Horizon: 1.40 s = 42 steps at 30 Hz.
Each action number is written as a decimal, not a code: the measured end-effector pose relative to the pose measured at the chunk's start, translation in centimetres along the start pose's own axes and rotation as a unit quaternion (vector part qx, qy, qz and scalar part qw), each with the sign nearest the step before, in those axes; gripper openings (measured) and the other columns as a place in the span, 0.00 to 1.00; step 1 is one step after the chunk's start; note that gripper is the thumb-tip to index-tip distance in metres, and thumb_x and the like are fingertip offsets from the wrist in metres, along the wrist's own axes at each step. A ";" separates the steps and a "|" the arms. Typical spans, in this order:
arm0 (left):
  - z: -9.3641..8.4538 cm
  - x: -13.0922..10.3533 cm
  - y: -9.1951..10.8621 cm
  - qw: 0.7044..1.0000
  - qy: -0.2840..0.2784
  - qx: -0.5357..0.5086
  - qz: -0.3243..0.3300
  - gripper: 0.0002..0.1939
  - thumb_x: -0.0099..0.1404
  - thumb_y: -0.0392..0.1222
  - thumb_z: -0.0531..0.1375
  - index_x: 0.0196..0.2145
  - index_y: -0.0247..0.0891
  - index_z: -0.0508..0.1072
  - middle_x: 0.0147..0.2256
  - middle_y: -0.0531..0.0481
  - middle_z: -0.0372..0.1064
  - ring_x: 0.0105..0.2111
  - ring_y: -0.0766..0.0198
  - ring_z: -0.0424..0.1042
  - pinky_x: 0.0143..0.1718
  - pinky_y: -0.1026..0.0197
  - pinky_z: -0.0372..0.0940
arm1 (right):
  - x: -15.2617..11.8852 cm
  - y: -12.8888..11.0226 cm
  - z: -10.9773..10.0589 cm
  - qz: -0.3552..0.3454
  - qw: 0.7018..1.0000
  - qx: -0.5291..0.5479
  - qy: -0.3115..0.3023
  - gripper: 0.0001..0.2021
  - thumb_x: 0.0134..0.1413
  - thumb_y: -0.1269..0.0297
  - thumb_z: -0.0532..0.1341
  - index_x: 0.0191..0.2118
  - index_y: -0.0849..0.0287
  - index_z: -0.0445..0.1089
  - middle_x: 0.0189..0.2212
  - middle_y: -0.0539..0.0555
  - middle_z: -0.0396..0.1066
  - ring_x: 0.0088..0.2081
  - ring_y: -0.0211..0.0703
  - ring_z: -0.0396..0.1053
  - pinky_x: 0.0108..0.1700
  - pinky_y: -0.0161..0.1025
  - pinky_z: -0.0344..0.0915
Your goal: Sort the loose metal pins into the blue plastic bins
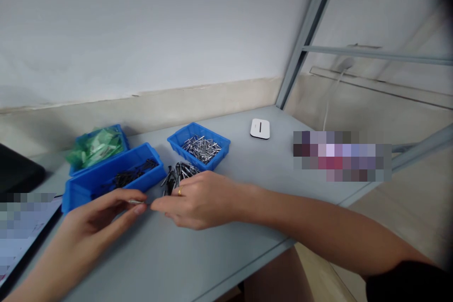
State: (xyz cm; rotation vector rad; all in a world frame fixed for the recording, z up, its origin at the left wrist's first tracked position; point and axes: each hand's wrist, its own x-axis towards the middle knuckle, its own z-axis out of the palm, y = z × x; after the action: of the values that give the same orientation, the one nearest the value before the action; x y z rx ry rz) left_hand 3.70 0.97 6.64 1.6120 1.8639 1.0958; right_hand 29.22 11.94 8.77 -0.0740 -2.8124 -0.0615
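Left hand (85, 229) pinches small silvery piece (134, 202). Right hand (207, 200) curls beside loose metal pile (179, 173) on counter (255, 163); cannot tell whether it grasps anything.

From head height, the single view looks forward and down, close over the counter (159, 255) toward the wall (159, 28).

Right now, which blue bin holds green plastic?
The rear left bin; the front left bin holds dark pieces, the right bin silvery pins.
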 end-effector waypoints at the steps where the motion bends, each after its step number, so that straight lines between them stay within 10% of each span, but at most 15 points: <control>1: 0.0 0.0 0.1 1.000 -0.005 0.001 0.002 0.20 0.54 0.65 0.74 0.34 0.48 0.84 0.30 0.54 0.83 0.28 0.56 0.83 0.27 0.65 0.78 | 0.0 0.0 -0.1 -0.002 1.000 0.005 -0.013 0.13 0.74 0.65 0.55 0.58 0.57 0.72 0.34 0.49 0.80 0.35 0.40 0.76 0.31 0.37 0.59; 17: 0.2 -0.1 -0.3 0.996 -0.075 0.030 0.039 0.17 0.61 0.63 0.71 0.36 0.49 0.84 0.35 0.55 0.84 0.37 0.57 0.82 0.40 0.66 0.77 | -0.1 0.4 0.8 -0.019 0.991 -0.023 0.131 0.17 0.75 0.67 0.48 0.57 0.60 0.72 0.30 0.47 0.76 0.34 0.38 0.73 0.32 0.37 0.58; 28: 0.9 -0.5 1.7 0.995 -0.088 0.047 0.032 0.15 0.62 0.63 0.69 0.33 0.50 0.85 0.35 0.54 0.85 0.37 0.56 0.81 0.41 0.65 0.76 | 0.2 0.2 0.1 -0.012 1.000 -0.010 0.012 0.16 0.78 0.63 0.48 0.42 0.57 0.72 0.27 0.48 0.73 0.33 0.39 0.73 0.29 0.38 0.53; 42: 0.9 -0.9 1.9 0.996 -0.084 -0.009 0.032 0.10 0.61 0.57 0.71 0.34 0.52 0.86 0.38 0.53 0.84 0.40 0.56 0.81 0.44 0.64 0.76 | 0.2 0.0 0.3 -0.009 1.000 0.002 0.008 0.17 0.79 0.61 0.49 0.39 0.57 0.72 0.27 0.48 0.75 0.34 0.39 0.75 0.29 0.38 0.52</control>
State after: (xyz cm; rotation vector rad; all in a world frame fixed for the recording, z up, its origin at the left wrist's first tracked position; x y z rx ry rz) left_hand 5.73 0.38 7.49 1.7083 1.7007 0.9675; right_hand 28.91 11.93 8.56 -0.0471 -2.7966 -0.0617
